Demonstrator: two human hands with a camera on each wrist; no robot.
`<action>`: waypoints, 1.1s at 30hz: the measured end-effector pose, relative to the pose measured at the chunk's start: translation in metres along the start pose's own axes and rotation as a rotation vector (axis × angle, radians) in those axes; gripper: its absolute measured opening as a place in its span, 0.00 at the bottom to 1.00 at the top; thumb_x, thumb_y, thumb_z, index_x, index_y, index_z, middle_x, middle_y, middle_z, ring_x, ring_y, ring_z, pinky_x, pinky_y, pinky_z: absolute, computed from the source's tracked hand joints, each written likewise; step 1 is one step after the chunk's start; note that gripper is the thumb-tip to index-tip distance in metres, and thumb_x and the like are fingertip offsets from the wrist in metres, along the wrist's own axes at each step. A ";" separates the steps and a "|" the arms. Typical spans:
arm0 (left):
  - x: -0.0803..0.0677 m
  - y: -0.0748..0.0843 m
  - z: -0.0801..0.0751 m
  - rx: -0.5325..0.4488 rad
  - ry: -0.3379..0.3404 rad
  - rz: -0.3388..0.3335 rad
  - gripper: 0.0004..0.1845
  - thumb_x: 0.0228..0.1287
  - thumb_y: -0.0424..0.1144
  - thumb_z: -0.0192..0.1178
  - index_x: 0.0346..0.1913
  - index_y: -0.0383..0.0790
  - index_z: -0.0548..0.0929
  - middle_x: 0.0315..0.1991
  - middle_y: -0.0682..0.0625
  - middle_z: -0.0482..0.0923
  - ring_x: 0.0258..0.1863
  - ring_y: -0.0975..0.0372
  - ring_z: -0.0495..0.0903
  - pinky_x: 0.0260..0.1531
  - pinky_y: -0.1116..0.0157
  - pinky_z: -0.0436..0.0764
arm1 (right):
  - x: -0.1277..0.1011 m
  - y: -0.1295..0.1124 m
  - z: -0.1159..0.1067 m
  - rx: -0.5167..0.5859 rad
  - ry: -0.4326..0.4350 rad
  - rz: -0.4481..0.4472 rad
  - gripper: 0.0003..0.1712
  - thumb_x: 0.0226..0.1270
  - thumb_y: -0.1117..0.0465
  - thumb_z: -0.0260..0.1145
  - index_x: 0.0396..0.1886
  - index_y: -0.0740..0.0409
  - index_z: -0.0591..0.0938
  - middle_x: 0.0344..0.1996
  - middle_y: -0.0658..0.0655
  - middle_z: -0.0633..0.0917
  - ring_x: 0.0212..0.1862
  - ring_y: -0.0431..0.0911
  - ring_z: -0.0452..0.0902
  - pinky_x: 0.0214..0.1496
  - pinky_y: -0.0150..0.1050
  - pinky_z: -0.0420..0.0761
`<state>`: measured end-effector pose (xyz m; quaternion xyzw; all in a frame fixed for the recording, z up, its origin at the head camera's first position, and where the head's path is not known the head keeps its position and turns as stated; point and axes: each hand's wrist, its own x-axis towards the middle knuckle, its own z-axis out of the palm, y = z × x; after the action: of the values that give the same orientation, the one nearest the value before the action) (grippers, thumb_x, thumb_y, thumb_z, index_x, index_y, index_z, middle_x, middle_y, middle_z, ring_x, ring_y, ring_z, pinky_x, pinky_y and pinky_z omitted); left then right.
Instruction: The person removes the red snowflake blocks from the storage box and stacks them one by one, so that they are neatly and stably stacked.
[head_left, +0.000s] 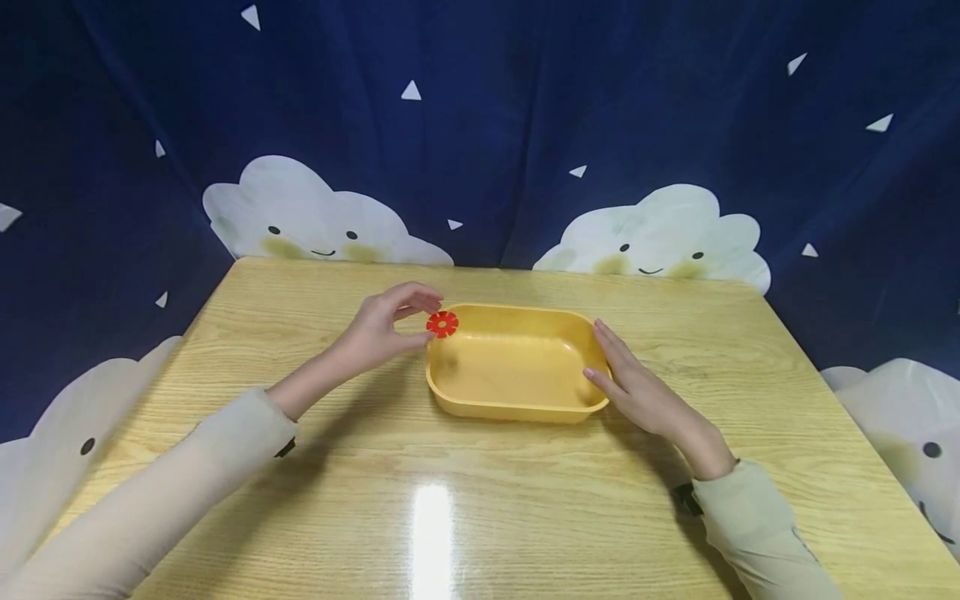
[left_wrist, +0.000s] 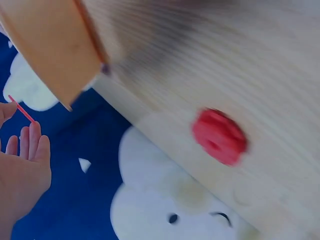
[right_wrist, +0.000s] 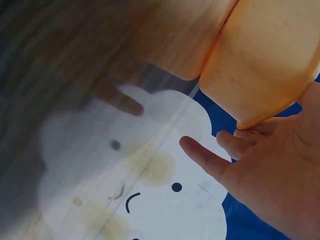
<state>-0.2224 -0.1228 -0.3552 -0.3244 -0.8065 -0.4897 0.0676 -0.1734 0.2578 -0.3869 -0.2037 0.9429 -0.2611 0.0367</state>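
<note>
Left of centre in the head view, the left hand pinches a small red flower-shaped disc between thumb and fingertips, holding it just above the left rim of the yellow plastic tub. The tub sits mid-frame on the wooden table, its hollow bare. At the tub's right end, the right hand lies flat with straight fingers against the wall, bracing it. To do this well, I judge the disc should pass fully over the rim before the pinch loosens, while the bracing hand keeps the tub from sliding.
</note>
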 end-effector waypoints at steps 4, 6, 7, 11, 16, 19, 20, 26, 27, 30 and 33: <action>-0.020 0.010 -0.022 0.029 0.038 -0.037 0.25 0.46 0.21 0.66 0.51 0.34 0.75 0.44 0.44 0.79 0.47 0.53 0.77 0.53 0.60 0.73 | 0.000 0.000 0.000 -0.004 0.001 -0.003 0.40 0.71 0.43 0.45 0.72 0.47 0.38 0.71 0.46 0.38 0.71 0.49 0.35 0.68 0.53 0.47; -0.030 0.016 -0.033 0.046 0.057 -0.058 0.25 0.46 0.21 0.65 0.51 0.33 0.74 0.44 0.42 0.78 0.47 0.51 0.77 0.52 0.58 0.73 | 0.000 -0.001 0.000 -0.006 0.001 -0.003 0.40 0.71 0.43 0.45 0.72 0.47 0.38 0.71 0.46 0.38 0.71 0.49 0.35 0.68 0.53 0.47; -0.035 0.018 -0.038 0.047 0.067 -0.070 0.25 0.46 0.20 0.65 0.51 0.32 0.74 0.45 0.41 0.78 0.47 0.49 0.77 0.52 0.56 0.73 | 0.000 -0.001 0.000 -0.006 0.000 -0.003 0.40 0.71 0.43 0.45 0.72 0.46 0.38 0.71 0.46 0.38 0.71 0.49 0.35 0.68 0.53 0.47; -0.053 0.011 -0.054 0.070 0.096 -0.130 0.25 0.47 0.21 0.65 0.51 0.32 0.74 0.46 0.41 0.78 0.47 0.48 0.76 0.52 0.56 0.72 | 0.000 0.000 0.000 -0.002 -0.002 0.002 0.40 0.70 0.43 0.45 0.72 0.49 0.38 0.71 0.46 0.38 0.71 0.48 0.35 0.68 0.53 0.47; -0.073 -0.005 -0.065 0.136 0.098 -0.169 0.25 0.46 0.20 0.65 0.50 0.32 0.74 0.45 0.42 0.78 0.47 0.49 0.76 0.51 0.56 0.72 | 0.000 0.000 0.000 0.003 -0.007 0.005 0.40 0.71 0.43 0.45 0.72 0.47 0.38 0.71 0.45 0.37 0.71 0.47 0.34 0.68 0.53 0.47; -0.081 -0.012 -0.070 0.177 0.088 -0.160 0.25 0.45 0.19 0.65 0.49 0.32 0.74 0.44 0.42 0.78 0.46 0.49 0.76 0.50 0.55 0.72 | 0.000 0.000 0.000 0.003 -0.008 0.003 0.39 0.71 0.43 0.45 0.72 0.45 0.37 0.71 0.45 0.37 0.71 0.47 0.34 0.68 0.53 0.47; -0.083 -0.014 -0.070 0.183 0.081 -0.160 0.24 0.44 0.18 0.65 0.49 0.32 0.74 0.43 0.41 0.78 0.45 0.48 0.76 0.50 0.54 0.72 | 0.000 0.000 0.000 0.003 -0.008 0.002 0.39 0.71 0.43 0.45 0.72 0.45 0.37 0.71 0.45 0.37 0.71 0.47 0.34 0.68 0.53 0.47; -0.092 -0.024 -0.072 0.207 0.041 -0.163 0.24 0.44 0.18 0.65 0.48 0.30 0.75 0.42 0.39 0.78 0.44 0.46 0.77 0.48 0.53 0.73 | 0.000 0.000 0.001 0.005 -0.007 -0.001 0.40 0.71 0.44 0.45 0.72 0.50 0.39 0.71 0.46 0.38 0.71 0.47 0.34 0.68 0.53 0.47; -0.093 -0.025 -0.072 0.214 0.037 -0.161 0.24 0.44 0.18 0.65 0.48 0.30 0.75 0.42 0.40 0.78 0.44 0.46 0.77 0.48 0.53 0.73 | 0.000 0.000 0.001 0.004 -0.006 -0.002 0.40 0.71 0.44 0.45 0.72 0.51 0.39 0.71 0.46 0.38 0.71 0.47 0.34 0.68 0.53 0.47; -0.097 -0.034 -0.073 0.212 0.031 -0.145 0.24 0.43 0.17 0.65 0.48 0.31 0.75 0.42 0.39 0.78 0.43 0.47 0.77 0.47 0.52 0.74 | 0.000 -0.001 0.001 0.003 -0.003 -0.004 0.40 0.71 0.44 0.45 0.73 0.53 0.40 0.72 0.46 0.38 0.71 0.47 0.35 0.68 0.53 0.47; -0.101 -0.049 -0.073 0.206 0.025 -0.134 0.25 0.43 0.17 0.65 0.49 0.32 0.75 0.43 0.39 0.78 0.44 0.48 0.77 0.47 0.53 0.74 | 0.000 0.000 0.001 0.002 -0.001 -0.004 0.40 0.71 0.44 0.45 0.73 0.51 0.40 0.72 0.46 0.38 0.71 0.47 0.35 0.68 0.53 0.47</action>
<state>-0.1875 -0.2454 -0.3972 -0.2551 -0.8714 -0.4118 0.0777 -0.1733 0.2571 -0.3873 -0.2058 0.9421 -0.2622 0.0367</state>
